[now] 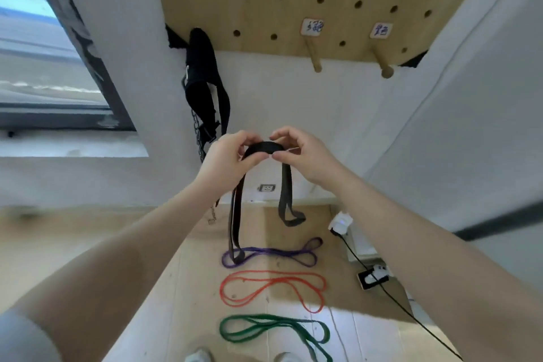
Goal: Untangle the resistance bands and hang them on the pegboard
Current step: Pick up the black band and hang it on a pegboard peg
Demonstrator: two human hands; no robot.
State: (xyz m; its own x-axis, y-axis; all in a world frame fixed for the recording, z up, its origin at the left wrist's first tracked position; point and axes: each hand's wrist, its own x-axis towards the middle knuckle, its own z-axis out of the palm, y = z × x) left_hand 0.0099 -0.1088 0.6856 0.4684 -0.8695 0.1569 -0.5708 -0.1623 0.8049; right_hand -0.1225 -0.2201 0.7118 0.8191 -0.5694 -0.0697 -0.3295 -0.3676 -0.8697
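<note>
A black resistance band [285,185] hangs from both my hands in front of the wall. My left hand [228,156] and my right hand [302,153] pinch its top loop close together. Its two ends droop toward the floor, one over the purple band [271,251]. On the cardboard below lie the purple band, an orange band [273,288] and a green band [276,329], each folded in loops. The wooden pegboard [264,9] is above, with bare pegs [313,57] along its lower edge.
A black padded belt with a chain [202,79] hangs at the pegboard's lower left corner. A window [44,53] is to the left. A power strip [373,275] with a cable and a white charger [340,222] lie at the right. My shoes [199,355] show at the bottom.
</note>
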